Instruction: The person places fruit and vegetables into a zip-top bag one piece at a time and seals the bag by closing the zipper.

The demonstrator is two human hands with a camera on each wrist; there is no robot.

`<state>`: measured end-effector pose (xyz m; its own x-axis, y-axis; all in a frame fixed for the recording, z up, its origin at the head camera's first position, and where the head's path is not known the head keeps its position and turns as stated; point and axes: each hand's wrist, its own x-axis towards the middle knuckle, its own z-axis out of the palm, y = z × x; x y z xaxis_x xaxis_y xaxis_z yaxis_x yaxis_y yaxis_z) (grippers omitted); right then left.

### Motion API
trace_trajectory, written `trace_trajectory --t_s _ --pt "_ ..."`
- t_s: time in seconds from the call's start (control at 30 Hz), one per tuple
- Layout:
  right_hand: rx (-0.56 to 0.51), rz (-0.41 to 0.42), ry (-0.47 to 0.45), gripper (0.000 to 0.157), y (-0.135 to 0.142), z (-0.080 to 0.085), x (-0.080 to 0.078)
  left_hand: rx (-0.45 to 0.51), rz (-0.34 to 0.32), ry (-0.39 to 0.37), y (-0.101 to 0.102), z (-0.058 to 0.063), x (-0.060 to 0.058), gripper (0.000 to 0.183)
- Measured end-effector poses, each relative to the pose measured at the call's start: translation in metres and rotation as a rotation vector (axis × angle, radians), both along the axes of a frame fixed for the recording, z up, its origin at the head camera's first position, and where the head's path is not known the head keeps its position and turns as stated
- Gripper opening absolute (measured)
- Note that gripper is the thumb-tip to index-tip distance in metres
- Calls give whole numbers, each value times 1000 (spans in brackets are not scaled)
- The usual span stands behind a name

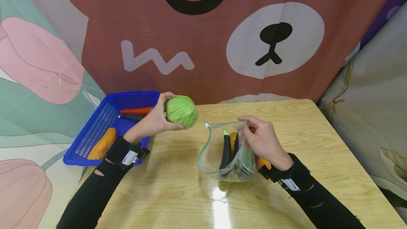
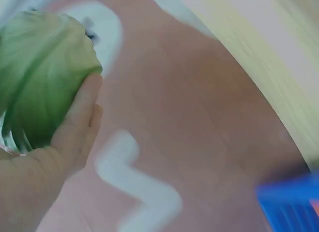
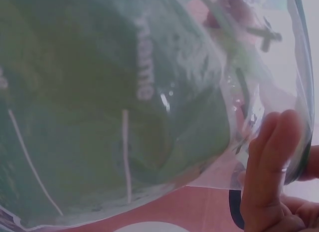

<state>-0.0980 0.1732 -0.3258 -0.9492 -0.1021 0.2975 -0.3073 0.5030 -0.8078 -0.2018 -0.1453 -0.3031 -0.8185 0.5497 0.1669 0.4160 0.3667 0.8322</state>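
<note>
My left hand [image 1: 155, 117] grips a round green cabbage [image 1: 182, 112], thumb below and fingers over its far side. It holds the cabbage above the table, just right of the blue basket. In the left wrist view the cabbage [image 2: 45, 77] fills the upper left, with fingers [image 2: 79, 119] along its side. My right hand [image 1: 264, 139] pinches the right rim of a clear zip bag [image 1: 205, 154], whose mouth gapes toward the left. Inside the bag are a dark eggplant [image 1: 226, 151] with a green tip and a yellow item [image 1: 233, 140]. The right wrist view shows the bag's green printed panel [image 3: 114, 102] close up.
The blue basket [image 1: 73, 153] stands at the table's left edge, holding a carrot [image 1: 136, 111], a dark long vegetable [image 1: 131, 117] and an orange-yellow oblong piece [image 1: 103, 144]. An orange item [image 1: 264, 163] shows beside the right wrist. A printed cloth [image 1: 206, 80] hangs behind the wooden table [image 1: 165, 193].
</note>
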Motion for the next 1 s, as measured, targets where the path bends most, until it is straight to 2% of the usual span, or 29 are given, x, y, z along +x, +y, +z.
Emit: trace_trajectory --t_s 0.1,0.2,0.33,0.57,0.67,0.73,0.9,1.0 --pt "8 -10 7 28 0 0 0 63 -144 -48 17 2 14 92" --pt "12 -11 4 28 0 0 0 94 -258 -116 30 1 23 91" --pt "14 -14 -1 29 1 0 1 97 -372 -165 42 -2 31 91" --pt "24 -34 15 29 0 1 0 89 -538 -165 58 -11 38 90" --pt "27 -41 20 29 -1 2 0 116 -573 -195 65 -20 40 89" --pt "30 -42 24 29 -2 2 1 130 -571 -215 69 -27 40 90" --pt "20 -24 28 30 -3 2 2 131 -522 -209 77 -38 42 90" --pt "11 -20 34 30 -4 2 3 165 -468 -194 82 -41 42 87"
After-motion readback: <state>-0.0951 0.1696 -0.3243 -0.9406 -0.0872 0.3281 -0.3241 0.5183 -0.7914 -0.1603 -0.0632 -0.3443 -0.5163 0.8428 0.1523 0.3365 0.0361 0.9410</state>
